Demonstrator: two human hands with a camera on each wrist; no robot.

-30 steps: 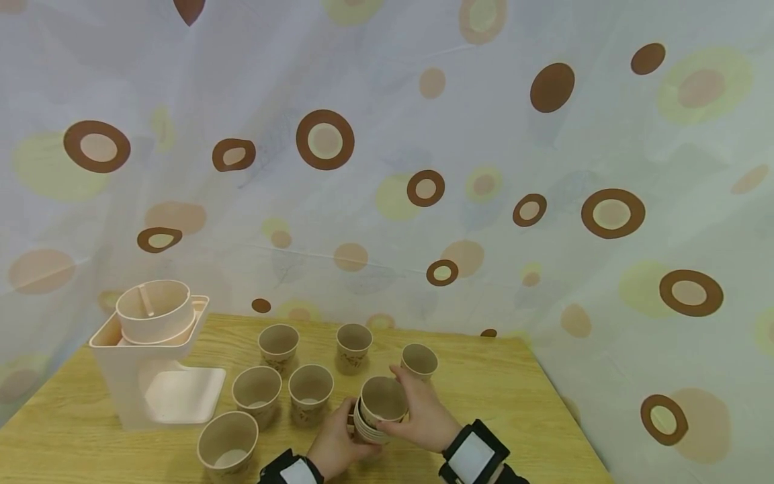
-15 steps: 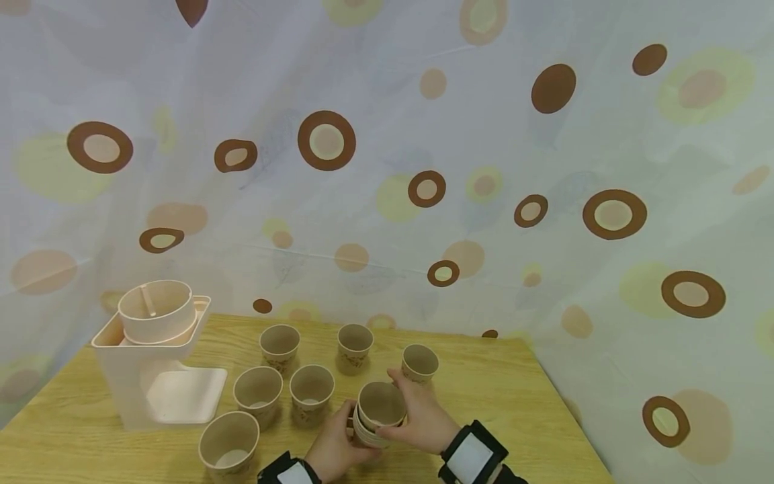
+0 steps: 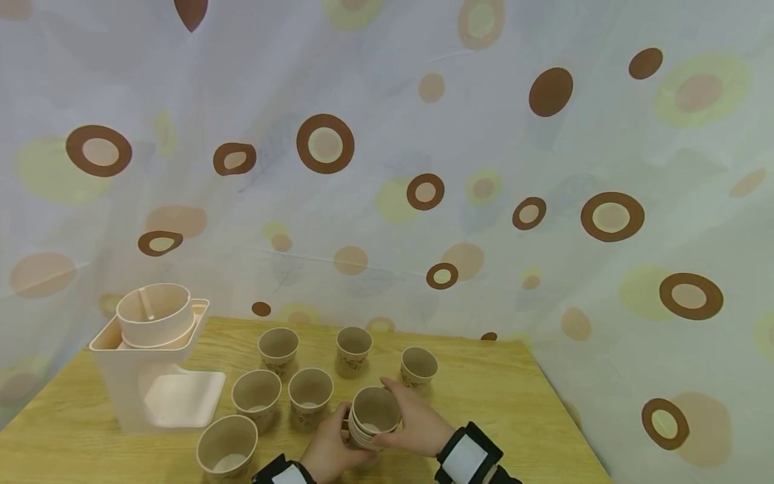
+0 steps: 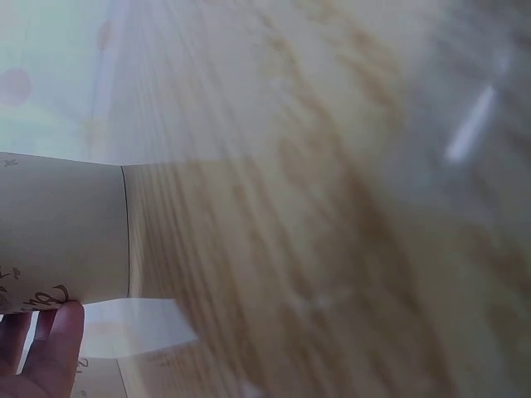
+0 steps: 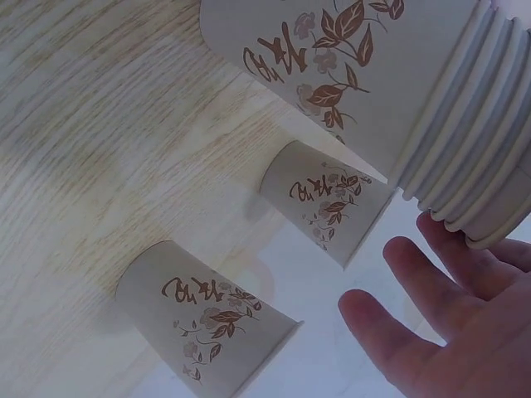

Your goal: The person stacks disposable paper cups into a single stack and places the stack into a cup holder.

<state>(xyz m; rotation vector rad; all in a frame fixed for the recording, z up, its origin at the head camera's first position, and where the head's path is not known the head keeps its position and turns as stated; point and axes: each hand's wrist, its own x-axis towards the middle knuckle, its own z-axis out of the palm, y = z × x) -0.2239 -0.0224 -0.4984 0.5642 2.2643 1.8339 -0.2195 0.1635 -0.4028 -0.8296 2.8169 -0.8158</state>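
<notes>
Fingers of both hands wrap the stack of paper cups (image 3: 373, 422), lower centre of the head view: left hand (image 3: 331, 449) grips its near-left side, right hand (image 3: 416, 425) holds the right side, thumb by the top rim. Stack sits low over the desk (image 3: 502, 403). Six single cups stand upright just left and above it, nearest one (image 3: 310, 394) beside the stack. Beige cup dispenser (image 3: 151, 359) at far left. Spotted curtain (image 3: 484, 168) fills the upper frame.
</notes>
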